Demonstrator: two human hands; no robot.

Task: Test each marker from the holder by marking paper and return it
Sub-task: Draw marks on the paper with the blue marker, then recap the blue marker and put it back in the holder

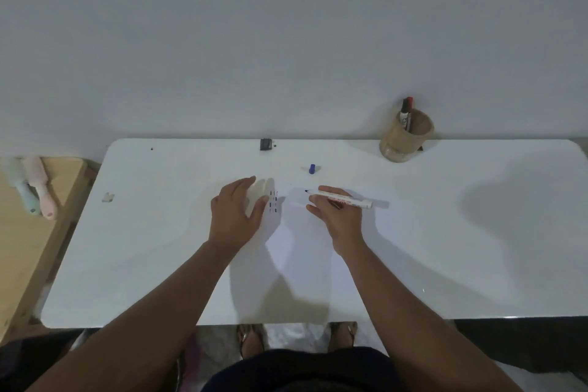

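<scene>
White tabletop (159,232) w/ paper (296,232): right hand (339,213) gripped uncapped blue marker (346,199), left hand (237,213) open, flat. Marking step; next probably needs recapping w/ cap (312,168), return to holder (405,140).

Wall: I see a plain pale grey wall (286,25) behind.
Table: white table (477,264), rounded corners, against it.
Left: light wooden furniture (19,248).
Light: dim, soft shadows.
</scene>
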